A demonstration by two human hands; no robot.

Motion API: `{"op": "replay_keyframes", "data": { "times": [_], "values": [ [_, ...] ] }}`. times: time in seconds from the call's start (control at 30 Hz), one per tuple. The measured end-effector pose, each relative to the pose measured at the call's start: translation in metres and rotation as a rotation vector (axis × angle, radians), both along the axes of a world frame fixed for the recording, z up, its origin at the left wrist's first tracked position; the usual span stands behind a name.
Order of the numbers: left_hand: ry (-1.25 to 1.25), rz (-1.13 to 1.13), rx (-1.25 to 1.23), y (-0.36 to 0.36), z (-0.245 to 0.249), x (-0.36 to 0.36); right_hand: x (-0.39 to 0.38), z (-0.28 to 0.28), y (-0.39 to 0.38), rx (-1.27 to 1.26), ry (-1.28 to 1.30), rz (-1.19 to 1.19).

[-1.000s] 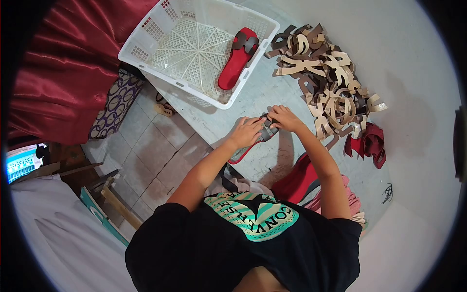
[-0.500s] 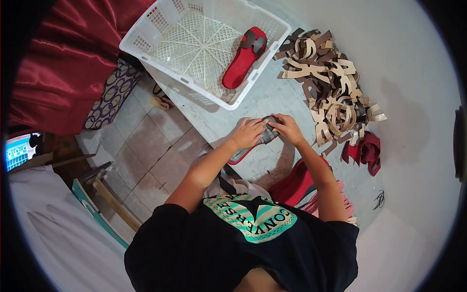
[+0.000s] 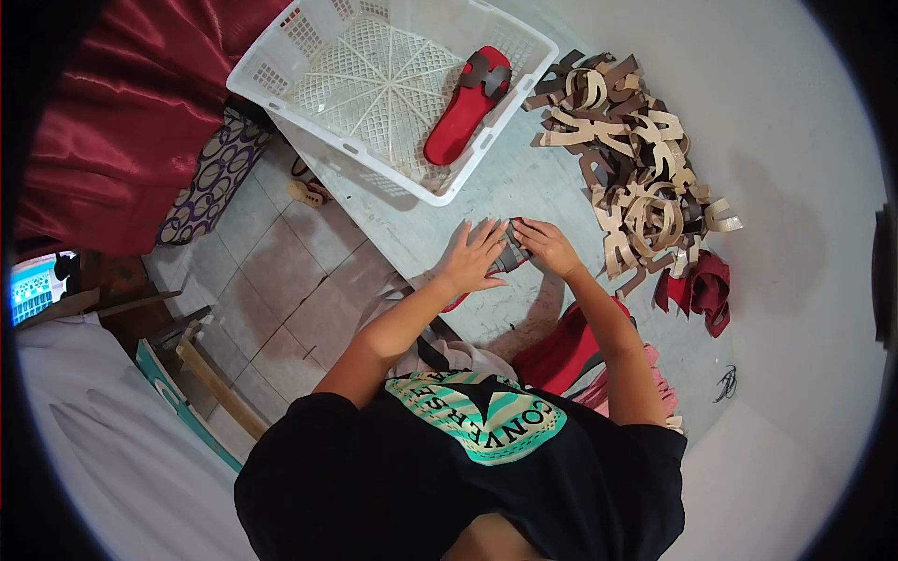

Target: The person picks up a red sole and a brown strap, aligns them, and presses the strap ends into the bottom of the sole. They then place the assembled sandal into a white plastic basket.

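A sandal with a dark strap (image 3: 510, 256) and a red edge lies on the grey table, mostly covered by my hands. My left hand (image 3: 474, 259) rests over it with the fingers spread. My right hand (image 3: 547, 246) is on the other side, its fingers closed together on the strap near the sandal's end. The fingertips of both hands are close together there. How firmly the right fingers grip cannot be made out.
A white plastic basket (image 3: 351, 150) holds a finished-looking red sandal (image 3: 458, 122). Beige and brown straps (image 3: 645, 178) are heaped on the table (image 3: 552, 201) at the right, above dark red pieces (image 3: 709, 292). More red pieces (image 3: 559, 351) lie near my body.
My left hand has spread its fingers and moved slightly down over the sandal, covering more of it. My right hand stays at the strap with a small shift.
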State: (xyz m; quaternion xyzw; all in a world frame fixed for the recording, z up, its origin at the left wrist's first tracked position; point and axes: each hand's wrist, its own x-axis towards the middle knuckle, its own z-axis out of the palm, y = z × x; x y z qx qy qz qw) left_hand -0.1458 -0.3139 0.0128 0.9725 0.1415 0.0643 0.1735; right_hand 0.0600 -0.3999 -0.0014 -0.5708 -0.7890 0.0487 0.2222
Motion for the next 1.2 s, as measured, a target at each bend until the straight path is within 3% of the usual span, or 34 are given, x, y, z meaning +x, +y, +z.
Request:
{"op": "replay_keyframes", "data": {
  "times": [0.17,0.4,0.7,1.1,1.2],
  "values": [
    [0.021,0.071,0.098,-0.008,-0.006,0.000,0.004,0.008,-0.002,-0.097,-0.038,0.044],
    [0.040,0.005,0.201,-0.011,-0.012,0.000,0.005,0.022,0.005,-0.045,-0.111,0.113],
    [0.019,-0.051,0.258,-0.007,-0.023,-0.004,0.001,0.012,0.001,-0.138,0.038,0.079],
    [0.064,-0.193,0.305,0.029,-0.006,-0.013,-0.015,0.014,0.004,-0.012,0.048,-0.012],
    [0.051,-0.192,0.335,0.027,-0.008,-0.014,-0.015,0.003,0.002,-0.076,0.183,0.001]
  ]
}}
